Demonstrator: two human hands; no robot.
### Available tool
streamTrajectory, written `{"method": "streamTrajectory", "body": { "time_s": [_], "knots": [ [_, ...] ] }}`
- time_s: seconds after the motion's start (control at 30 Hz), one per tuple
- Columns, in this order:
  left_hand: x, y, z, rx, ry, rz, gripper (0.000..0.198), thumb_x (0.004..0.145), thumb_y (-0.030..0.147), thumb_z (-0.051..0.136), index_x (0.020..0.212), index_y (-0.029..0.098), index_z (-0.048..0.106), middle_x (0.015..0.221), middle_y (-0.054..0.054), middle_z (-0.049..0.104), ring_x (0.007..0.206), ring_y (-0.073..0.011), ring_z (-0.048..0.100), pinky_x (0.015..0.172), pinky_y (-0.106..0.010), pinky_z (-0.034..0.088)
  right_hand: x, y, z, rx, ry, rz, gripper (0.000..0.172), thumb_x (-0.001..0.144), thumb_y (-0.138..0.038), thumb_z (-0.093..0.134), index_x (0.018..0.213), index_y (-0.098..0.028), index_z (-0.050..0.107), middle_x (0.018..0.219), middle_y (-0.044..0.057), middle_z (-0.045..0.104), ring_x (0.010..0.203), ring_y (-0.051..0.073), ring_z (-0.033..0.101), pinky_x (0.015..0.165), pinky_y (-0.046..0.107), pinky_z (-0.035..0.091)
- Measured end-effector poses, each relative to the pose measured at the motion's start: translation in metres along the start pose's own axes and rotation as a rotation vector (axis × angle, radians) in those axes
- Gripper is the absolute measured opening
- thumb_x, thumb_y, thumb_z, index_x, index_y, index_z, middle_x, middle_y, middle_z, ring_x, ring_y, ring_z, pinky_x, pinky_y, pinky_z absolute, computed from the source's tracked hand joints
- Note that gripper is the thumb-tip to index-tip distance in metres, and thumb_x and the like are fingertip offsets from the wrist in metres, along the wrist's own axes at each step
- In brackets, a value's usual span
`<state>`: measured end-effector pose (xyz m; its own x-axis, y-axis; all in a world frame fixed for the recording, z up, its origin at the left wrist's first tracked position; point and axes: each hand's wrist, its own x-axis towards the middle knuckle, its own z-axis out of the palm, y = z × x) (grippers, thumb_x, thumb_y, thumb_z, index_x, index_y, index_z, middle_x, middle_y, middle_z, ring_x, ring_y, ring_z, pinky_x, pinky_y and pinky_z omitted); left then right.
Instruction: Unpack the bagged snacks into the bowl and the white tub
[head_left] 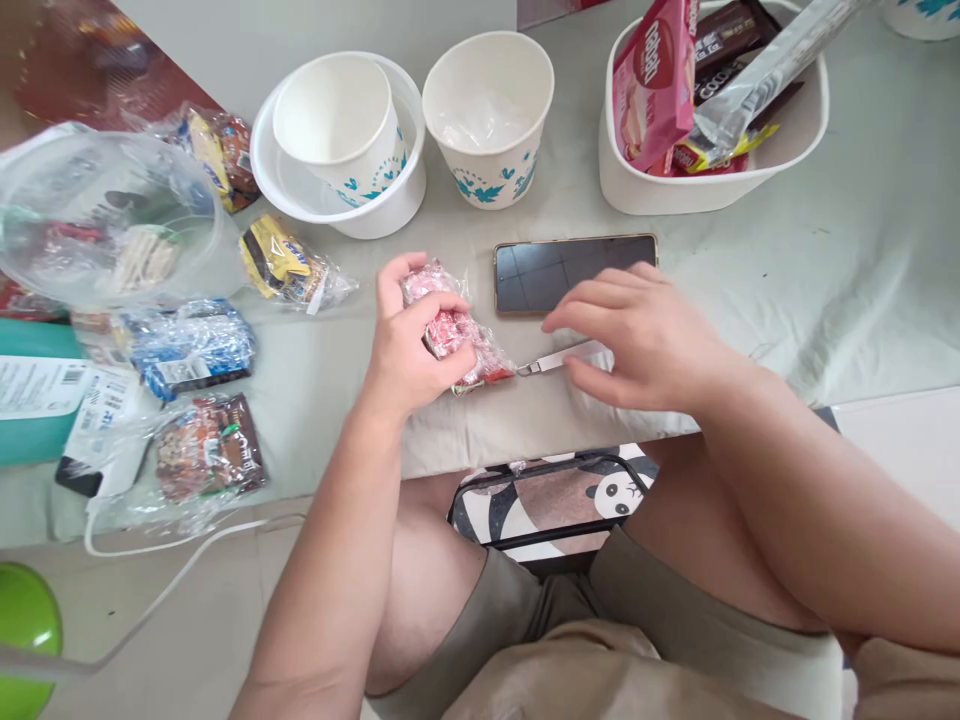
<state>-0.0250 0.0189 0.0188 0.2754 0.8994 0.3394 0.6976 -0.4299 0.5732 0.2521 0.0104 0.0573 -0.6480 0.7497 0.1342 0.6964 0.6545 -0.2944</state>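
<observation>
My left hand [412, 345] is closed around a red and pink snack packet [454, 335] in clear, crinkled plastic wrap, on the pale cloth. The fingers hide part of it. My right hand [634, 335] has its fingers apart and palm down, over the near right side of a dark-screened phone [574, 272]. Just below the fingertips lies a slim tool [559, 358] with a whitish handle and a metal tip that points at the packet. Whether the fingers touch it, I cannot tell.
Behind stand a paper cup [491, 120], another paper cup [337, 110] in a white bowl [277, 195], and a white tub [675, 195] of snack boxes. Leftward are several wrapped packets, including a blue one [191, 345], and a clear plastic tub [112, 215]. A white cable [169, 550] hangs at the near edge.
</observation>
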Motion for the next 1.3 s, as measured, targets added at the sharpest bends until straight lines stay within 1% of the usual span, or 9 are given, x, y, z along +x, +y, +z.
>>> {"method": "streamTrajectory", "body": {
  "time_s": [0.27, 0.47, 0.53, 0.63, 0.77, 0.87, 0.97, 1.13, 1.3],
  "knots": [
    [0.004, 0.002, -0.006, 0.032, 0.068, -0.012, 0.027, 0.071, 0.013, 0.074, 0.093, 0.028, 0.066, 0.147, -0.006, 0.042, 0.149, -0.0355, 0.043, 0.130, -0.058, 0.038, -0.013, -0.001, 0.014, 0.009, -0.073, 0.001, 0.023, 0.101, -0.032, 0.052, 0.090, -0.020, 0.068, 0.089, 0.008, 0.074, 0.085, 0.022, 0.063, 0.074, 0.035, 0.031],
    [0.006, -0.005, 0.003, -0.014, 0.104, -0.063, 0.089, 0.065, 0.012, 0.083, 0.133, 0.037, 0.031, 0.147, -0.009, 0.046, 0.145, -0.0350, 0.049, 0.125, -0.061, 0.039, -0.008, -0.016, 0.013, 0.513, 0.098, 0.162, 0.023, 0.104, -0.043, 0.046, 0.103, -0.022, 0.055, 0.081, 0.002, 0.067, 0.064, 0.015, 0.052, 0.063, 0.031, 0.035],
    [0.006, -0.006, 0.006, -0.047, 0.098, -0.056, 0.096, 0.067, 0.013, 0.084, 0.138, 0.037, 0.024, 0.148, -0.010, 0.046, 0.145, -0.0342, 0.050, 0.125, -0.059, 0.041, -0.004, -0.025, 0.017, 0.722, 0.160, 0.209, 0.025, 0.104, -0.047, 0.044, 0.101, -0.022, 0.051, 0.081, 0.001, 0.064, 0.064, 0.013, 0.051, 0.062, 0.030, 0.039],
    [0.003, 0.000, 0.008, -0.151, 0.012, 0.007, 0.093, 0.071, 0.016, 0.082, 0.141, 0.036, 0.024, 0.149, -0.012, 0.047, 0.146, -0.0334, 0.050, 0.124, -0.055, 0.043, 0.004, -0.036, 0.023, 0.859, 0.214, 0.313, 0.022, 0.098, -0.043, 0.056, 0.106, -0.023, 0.051, 0.091, 0.003, 0.066, 0.067, 0.014, 0.054, 0.062, 0.031, 0.045],
    [-0.004, 0.018, 0.007, -0.296, -0.179, 0.041, 0.084, 0.076, 0.021, 0.079, 0.142, 0.035, 0.030, 0.160, -0.013, 0.043, 0.152, -0.0332, 0.046, 0.119, -0.050, 0.049, 0.014, -0.042, 0.028, 0.846, 0.333, 0.413, 0.045, 0.088, -0.030, 0.063, 0.131, -0.023, 0.052, 0.138, 0.013, 0.061, 0.082, 0.017, 0.062, 0.067, 0.032, 0.052],
    [-0.008, 0.026, 0.006, -0.292, -0.194, 0.012, 0.082, 0.074, 0.023, 0.080, 0.141, 0.034, 0.035, 0.166, -0.013, 0.037, 0.158, -0.0353, 0.037, 0.119, -0.051, 0.049, 0.020, -0.045, 0.032, 0.817, 0.334, 0.400, 0.024, 0.089, -0.026, 0.060, 0.112, -0.022, 0.062, 0.116, 0.008, 0.070, 0.084, 0.017, 0.063, 0.075, 0.032, 0.053],
    [-0.010, 0.027, 0.007, -0.324, -0.162, -0.030, 0.071, 0.074, 0.022, 0.076, 0.136, 0.029, 0.043, 0.153, -0.012, 0.052, 0.150, -0.0348, 0.048, 0.115, -0.048, 0.053, 0.022, -0.048, 0.035, 0.760, 0.355, 0.346, 0.010, 0.092, -0.027, 0.057, 0.084, -0.021, 0.061, 0.083, 0.002, 0.067, 0.078, 0.017, 0.060, 0.078, 0.032, 0.050],
    [-0.008, 0.026, 0.009, -0.467, -0.236, -0.177, 0.057, 0.079, 0.024, 0.068, 0.134, 0.029, 0.054, 0.136, -0.006, 0.065, 0.095, -0.0209, 0.073, 0.079, -0.034, 0.064, 0.023, -0.046, 0.035, 0.781, 0.399, 0.354, 0.011, 0.091, -0.024, 0.056, 0.081, -0.022, 0.060, 0.083, 0.002, 0.068, 0.078, 0.017, 0.060, 0.080, 0.032, 0.049],
    [-0.006, 0.024, 0.011, -0.436, -0.193, -0.205, 0.044, 0.079, 0.025, 0.071, 0.122, 0.029, 0.067, 0.118, -0.005, 0.069, 0.092, -0.0222, 0.071, 0.074, -0.035, 0.062, 0.023, -0.044, 0.032, 0.991, 0.215, 0.366, 0.012, 0.088, -0.027, 0.059, 0.089, -0.019, 0.068, 0.086, 0.002, 0.071, 0.080, 0.016, 0.061, 0.081, 0.033, 0.049]
  ]
}}
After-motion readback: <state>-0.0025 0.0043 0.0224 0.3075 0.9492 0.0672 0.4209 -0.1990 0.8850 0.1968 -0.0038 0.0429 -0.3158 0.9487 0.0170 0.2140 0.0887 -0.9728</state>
